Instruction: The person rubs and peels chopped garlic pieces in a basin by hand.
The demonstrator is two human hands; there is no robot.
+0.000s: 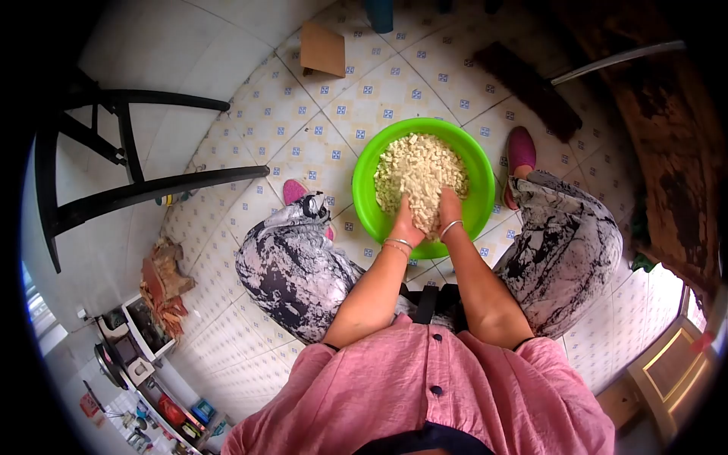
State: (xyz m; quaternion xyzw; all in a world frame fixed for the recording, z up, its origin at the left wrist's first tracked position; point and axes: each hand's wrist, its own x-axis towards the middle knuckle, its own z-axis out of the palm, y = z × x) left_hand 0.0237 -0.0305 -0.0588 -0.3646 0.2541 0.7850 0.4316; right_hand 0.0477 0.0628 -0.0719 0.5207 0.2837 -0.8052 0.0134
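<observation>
A bright green plastic basin stands on the tiled floor between my feet, filled with small, pale cream-coloured chopped cubes. Both of my hands reach into its near side. My left hand and my right hand are cupped side by side around a raised heap of the cubes, which spills between them. The fingers are mostly buried under the pieces. What the cubes are made of, I cannot tell.
A black metal frame juts in from the left. Beyond the basin are a cardboard piece and a dark broom head with a pale handle. Worn wooden furniture stands at right, and cluttered shelves at lower left.
</observation>
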